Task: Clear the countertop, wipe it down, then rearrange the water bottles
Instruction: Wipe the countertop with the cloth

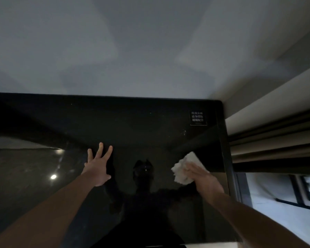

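A glossy black countertop point(132, 126) fills the middle of the view and reflects the room. My left hand point(98, 167) lies flat on it near the centre, fingers spread and straight. My right hand point(203, 178) presses flat on a crumpled white cloth point(183, 169) at the right side of the counter, fingers extended over it. No water bottles are in view.
A small black sign with white characters point(198, 118) sits at the back right corner. A pale wall point(132, 51) runs behind the counter. The counter's right edge point(225, 149) borders a dark framed opening, with a lower room area point(276, 194) beyond.
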`<state>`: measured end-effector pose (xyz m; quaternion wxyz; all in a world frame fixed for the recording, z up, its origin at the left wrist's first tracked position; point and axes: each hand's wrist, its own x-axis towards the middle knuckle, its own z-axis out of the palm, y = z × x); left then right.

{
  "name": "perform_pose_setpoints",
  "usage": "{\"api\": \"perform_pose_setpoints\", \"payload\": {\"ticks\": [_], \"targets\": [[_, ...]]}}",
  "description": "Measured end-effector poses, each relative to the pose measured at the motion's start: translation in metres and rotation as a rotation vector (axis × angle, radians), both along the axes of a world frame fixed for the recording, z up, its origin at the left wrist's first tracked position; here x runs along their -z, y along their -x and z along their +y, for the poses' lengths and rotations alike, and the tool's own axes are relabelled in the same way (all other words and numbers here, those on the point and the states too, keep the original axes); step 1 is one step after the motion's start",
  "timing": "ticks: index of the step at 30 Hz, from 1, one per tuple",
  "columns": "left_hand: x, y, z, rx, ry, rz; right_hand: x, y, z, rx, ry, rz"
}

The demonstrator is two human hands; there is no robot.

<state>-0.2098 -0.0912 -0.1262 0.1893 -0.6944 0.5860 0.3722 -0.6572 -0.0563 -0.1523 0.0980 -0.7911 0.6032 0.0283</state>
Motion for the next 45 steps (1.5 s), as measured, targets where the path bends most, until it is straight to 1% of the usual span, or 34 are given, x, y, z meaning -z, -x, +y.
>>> {"api": "perform_pose_setpoints", "payload": {"ticks": [1, 2, 3, 4, 5, 6, 7, 8, 9, 10, 11, 12, 13, 14, 15, 16, 18, 19, 21, 24, 25, 28, 30, 32, 34, 36, 38, 40, 43, 45], "targets": [[0.001, 0.000, 0.000, 0.005, 0.004, 0.001, -0.018, 0.020, 0.000, 0.159, -0.089, -0.121], [0.002, -0.001, 0.000, 0.007, 0.007, 0.003, -0.032, 0.037, -0.002, 0.393, -0.209, -0.232], [0.002, -0.001, 0.000, 0.006, 0.006, 0.005, -0.049, 0.051, -0.006, 0.476, -0.271, -0.187], [0.002, -0.001, 0.001, 0.006, 0.005, 0.008, -0.060, 0.062, -0.013, 0.526, -0.275, -0.106], [0.002, -0.001, 0.001, 0.007, 0.007, 0.008, -0.068, 0.071, -0.020, 0.544, -0.235, -0.034], [0.003, -0.001, 0.001, 0.008, 0.009, 0.006, -0.062, 0.081, -0.023, 0.562, -0.196, -0.099], [0.002, 0.000, 0.001, 0.006, 0.007, 0.004, -0.060, 0.080, -0.027, 0.531, -0.204, -0.089], [0.002, 0.000, 0.001, 0.003, 0.004, 0.003, -0.064, 0.066, -0.032, 0.497, -0.212, -0.118], [0.001, 0.000, 0.001, 0.002, 0.003, 0.002, -0.062, 0.047, -0.038, 0.525, -0.204, -0.188], [0.002, 0.001, 0.001, 0.003, 0.004, 0.000, -0.057, 0.028, -0.042, 0.521, -0.198, -0.308], [0.002, 0.001, 0.001, 0.004, 0.005, -0.003, -0.053, 0.005, -0.050, 0.415, -0.161, -0.336], [0.002, 0.001, 0.001, 0.004, 0.005, -0.005, -0.049, -0.019, -0.056, 0.285, -0.220, -0.348], [0.002, 0.000, 0.000, 0.006, 0.004, -0.009, -0.040, -0.045, -0.064, 0.165, -0.207, -0.287], [0.002, 0.000, 0.000, 0.007, 0.001, -0.010, -0.038, -0.069, -0.073, 0.144, -0.195, -0.267], [0.003, 0.001, 0.000, 0.009, -0.005, -0.013, -0.031, -0.090, -0.080, 0.114, -0.213, -0.292], [0.004, 0.001, 0.000, 0.010, -0.008, -0.018, -0.030, -0.112, -0.084, 0.063, -0.239, -0.311], [0.006, 0.001, 0.001, 0.008, -0.014, -0.028, -0.031, -0.150, -0.094, 0.026, -0.315, -0.350], [0.007, 0.000, 0.000, 0.011, -0.013, -0.025, -0.031, -0.159, -0.100, 0.018, -0.366, -0.329], [0.011, -0.001, 0.000, 0.020, -0.004, -0.019, -0.027, -0.159, -0.108, -0.013, -0.393, -0.242], [0.013, -0.003, 0.001, 0.023, -0.004, -0.016, -0.019, -0.124, -0.114, -0.109, -0.347, -0.179], [0.014, -0.003, 0.001, 0.023, -0.005, -0.013, -0.017, -0.105, -0.116, -0.107, -0.330, -0.163], [0.013, -0.004, 0.002, 0.033, 0.002, -0.012, -0.014, -0.039, -0.122, 0.046, -0.276, -0.021], [0.012, -0.004, 0.001, 0.027, -0.005, 0.001, -0.024, 0.007, -0.128, 0.233, -0.229, 0.091], [0.012, -0.004, 0.001, 0.028, -0.005, 0.009, -0.043, 0.051, -0.131, 0.463, -0.239, 0.170], [0.012, -0.003, 0.001, 0.034, -0.003, 0.009, -0.059, 0.091, -0.126, 0.614, -0.245, 0.237], [0.010, -0.003, 0.000, 0.026, -0.009, 0.018, -0.064, 0.118, -0.115, 0.721, -0.218, 0.195], [0.008, -0.002, 0.001, 0.029, -0.012, 0.023, -0.064, 0.121, -0.103, 0.770, -0.187, 0.076], [0.007, -0.001, 0.000, 0.030, -0.013, 0.011, -0.061, 0.099, -0.094, 0.721, -0.201, -0.079], [0.007, -0.001, 0.000, 0.032, -0.014, 0.005, -0.054, 0.038, -0.088, 0.457, -0.281, -0.227], [0.008, -0.002, 0.000, 0.037, -0.014, 0.007, -0.039, -0.007, -0.088, 0.280, -0.328, -0.261]]}}
